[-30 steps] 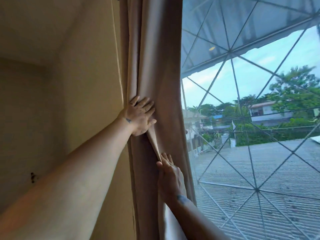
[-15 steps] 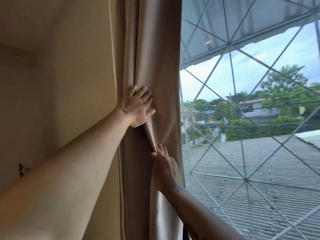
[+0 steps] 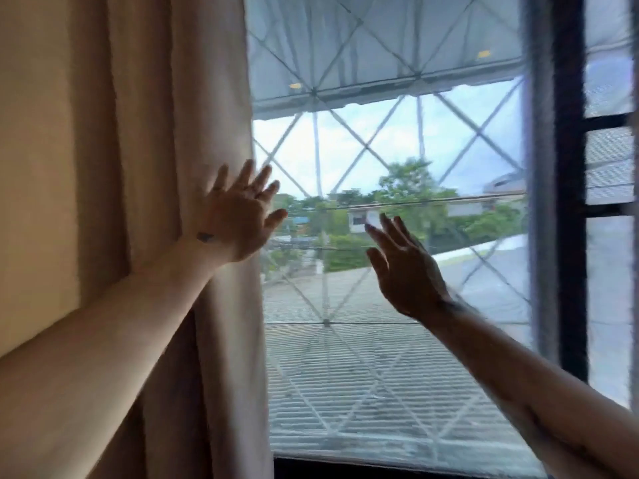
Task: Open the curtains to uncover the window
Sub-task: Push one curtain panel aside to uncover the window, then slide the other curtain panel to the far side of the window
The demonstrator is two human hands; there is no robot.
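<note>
A beige curtain [image 3: 166,133] hangs bunched in folds at the left side of the window [image 3: 387,202], whose pane with a diamond grille is uncovered. My left hand [image 3: 238,219] is raised with fingers spread at the curtain's right edge, holding nothing. My right hand [image 3: 404,267] is lifted in front of the glass, fingers apart, clear of the curtain. The picture is motion-blurred.
A cream wall [image 3: 34,167] runs along the far left. A dark window frame post [image 3: 567,202] stands at the right, with another louvred pane [image 3: 612,167] beyond it. The dark sill [image 3: 345,468] lies along the bottom. Roofs and trees show outside.
Both hands have let go of the curtain folds and lifted away, the right one moving right in front of the glass. The view has swung to the right, showing more window.
</note>
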